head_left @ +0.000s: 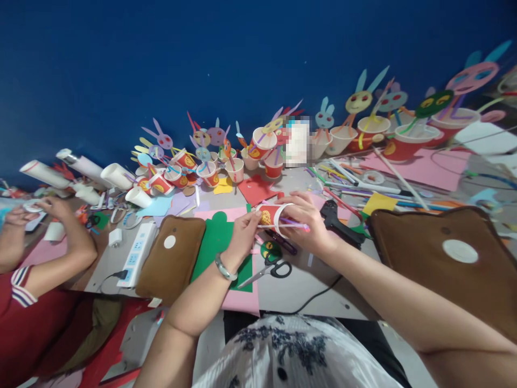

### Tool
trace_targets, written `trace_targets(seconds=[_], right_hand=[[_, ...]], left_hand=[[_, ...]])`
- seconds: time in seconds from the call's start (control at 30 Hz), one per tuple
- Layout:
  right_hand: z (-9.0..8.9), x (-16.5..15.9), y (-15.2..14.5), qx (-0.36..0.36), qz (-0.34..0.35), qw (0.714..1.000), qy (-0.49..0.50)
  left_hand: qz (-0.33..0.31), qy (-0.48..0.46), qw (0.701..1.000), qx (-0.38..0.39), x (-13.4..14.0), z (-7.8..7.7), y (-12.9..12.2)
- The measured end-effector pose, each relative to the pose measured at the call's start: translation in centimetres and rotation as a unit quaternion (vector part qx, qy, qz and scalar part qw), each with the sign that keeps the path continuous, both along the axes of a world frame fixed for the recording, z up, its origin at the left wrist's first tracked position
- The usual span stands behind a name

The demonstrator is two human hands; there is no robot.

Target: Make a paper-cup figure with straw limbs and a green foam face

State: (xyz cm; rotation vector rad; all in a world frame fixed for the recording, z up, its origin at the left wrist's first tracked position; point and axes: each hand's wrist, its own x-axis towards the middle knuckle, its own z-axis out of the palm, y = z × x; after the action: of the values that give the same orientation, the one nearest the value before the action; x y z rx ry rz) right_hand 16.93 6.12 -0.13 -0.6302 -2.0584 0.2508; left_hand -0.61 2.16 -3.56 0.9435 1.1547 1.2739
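Observation:
A red paper cup (265, 217) with a yellow print lies on its side in the air, its white rim facing right. The fingers of my left hand (243, 237) pinch it at the base. At the rim end, my right hand (309, 223) curls round the cup, with thin purple and pink strips (301, 227) sticking out by the fingers. Exactly how those strips attach is hidden. Below the cup lie black-handled scissors (277, 269), a small green disc with yellow eyes (270, 249) and a dark pen-like tool (285, 242).
A black glue gun (341, 226) lies right of my hands. Brown pouches (172, 258) flank the work area. Green paper (214, 242) and a white power strip (138, 253) are to the left. Cups with paper rabbits (359, 102) line the back. A co-worker's hands (52, 210) are at far left.

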Motion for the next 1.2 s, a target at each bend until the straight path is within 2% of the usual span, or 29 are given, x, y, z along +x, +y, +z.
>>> trace_targets(seconds=[0.1, 0.3, 0.43, 0.6, 0.93, 1.2], right_hand=[[-0.3, -0.1, 0.0, -0.001, -0.007, 1.0, 0.002], [-0.3, 0.0, 0.2, -0.025, -0.001, 1.0, -0.015], [-0.3, 0.0, 0.5, -0.057, -0.012, 0.998, 0.004], [-0.1, 0.2, 0.8, -0.091, 0.004, 0.996, 0.012], [-0.2, 0.4, 1.0, -0.091, 0.01, 0.996, 0.004], [-0.4, 0.1, 1.0, -0.071, 0.014, 0.997, 0.014]], left_hand=[[-0.027, -0.053, 0.998, 0.0, 0.2, 0.1, 0.2], [-0.026, -0.088, 0.996, 0.015, 0.2, 0.6, 0.2], [-0.019, -0.063, 0.998, -0.004, 0.4, 1.1, -0.1], [-0.017, -0.02, 1.0, -0.006, 0.5, 1.3, -0.5], [-0.013, 0.048, 0.999, -0.011, 0.1, 0.4, -0.6], [-0.023, 0.055, 0.998, -0.002, 0.0, 0.3, -0.5]])
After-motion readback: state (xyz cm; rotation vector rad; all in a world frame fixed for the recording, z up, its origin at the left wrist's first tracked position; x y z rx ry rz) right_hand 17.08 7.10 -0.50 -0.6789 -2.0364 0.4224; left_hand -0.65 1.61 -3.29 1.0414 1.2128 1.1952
